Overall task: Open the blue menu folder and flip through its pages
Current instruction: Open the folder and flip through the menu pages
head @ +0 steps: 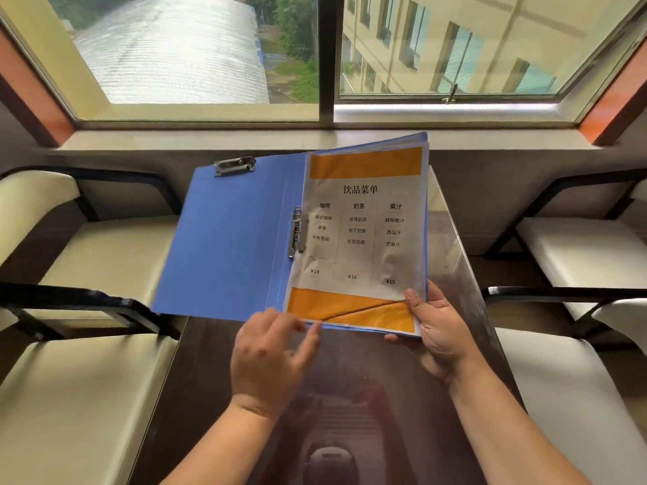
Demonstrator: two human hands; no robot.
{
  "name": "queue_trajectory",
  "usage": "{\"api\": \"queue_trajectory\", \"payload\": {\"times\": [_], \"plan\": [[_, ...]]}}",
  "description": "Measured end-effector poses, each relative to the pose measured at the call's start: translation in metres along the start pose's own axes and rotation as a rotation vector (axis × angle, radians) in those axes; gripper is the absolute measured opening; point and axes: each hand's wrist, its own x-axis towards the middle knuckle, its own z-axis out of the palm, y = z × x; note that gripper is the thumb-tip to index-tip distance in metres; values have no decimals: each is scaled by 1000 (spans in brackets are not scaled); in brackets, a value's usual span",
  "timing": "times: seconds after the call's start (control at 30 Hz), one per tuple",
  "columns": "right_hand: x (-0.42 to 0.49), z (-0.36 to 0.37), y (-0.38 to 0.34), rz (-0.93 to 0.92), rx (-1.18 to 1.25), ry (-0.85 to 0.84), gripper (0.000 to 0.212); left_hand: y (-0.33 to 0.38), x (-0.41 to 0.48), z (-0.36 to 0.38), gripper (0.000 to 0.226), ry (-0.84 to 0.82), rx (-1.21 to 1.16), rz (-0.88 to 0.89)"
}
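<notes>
Our right hand (442,330) grips the lower right corner of the open blue plastic menu folder (227,239), thumb pressed flat on the top page and fingers curled beneath the back cover, so it is closed firmly around that corner. Our left hand (269,358) sits at the folder's bottom edge near the spine, fingers loosely spread and partly curled; its fingertips touch the lower left corner of the page, but we cannot tell whether they are pinching it.

We hold the folder up above the dark glossy table (196,379), tilted toward us, with its near edge over the tabletop and its far edge reaching toward the grey window sill (210,138). It lies open like a book: the spine — its long axis — runs away from us toward the window, leaning slightly to the right at the top. The bare blue inside cover spreads to the left, and the stack of pages lies on the right.

We count one folder and two metal clips: a silver clip (234,166) at the top edge of the left cover, and a silver spine clamp (297,232) pinning the pages. The white and orange printed menu page (360,239) faces us upright, with two orange bands, three columns of items and three prices. Its lower orange band is creased diagonally.

Cream padded chairs (105,246) with black frames flank the table — two on each side.
</notes>
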Motion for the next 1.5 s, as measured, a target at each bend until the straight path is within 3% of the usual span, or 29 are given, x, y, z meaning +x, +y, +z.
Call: {"api": "queue_trajectory", "payload": {"times": [0.03,0.17,0.27,0.5,0.6,0.77,0.93,1.0,1.1,1.2,1.37,1.5], "plan": [[0,2,2,3,-2,-1,25,9,8,3,36,-24,23,31],[-6,11,7,5,-12,-29,21,44,32,8,69,-255,164,-101],[-10,14,7,-5,12,-51,22,46,34,9,68,-326,108,-188],[-11,15,7,-15,36,-62,23,46,39,7,12,-172,-10,-89],[-10,9,5,-28,37,-44,25,39,40,6,4,-126,-93,-123],[-10,-4,0,-41,23,-27,24,35,38,1,9,-100,-394,-369],[-9,-8,-2,-52,12,-15,24,13,41,0,15,196,-592,-986],[-8,-10,-3,-45,31,-17,24,5,41,-2,11,258,-620,-1084],[-7,-9,-3,-44,34,-12,24,-4,38,-2,20,278,-565,-1043],[-6,-8,-2,-43,31,-18,24,-13,34,-3,10,260,-460,-1042],[-5,-6,-2,-44,18,-19,23,-17,25,-7,37,173,-304,-976],[-5,-8,0,-32,13,-13,24,-18,25,-7,32,159,-288,-986]]}}
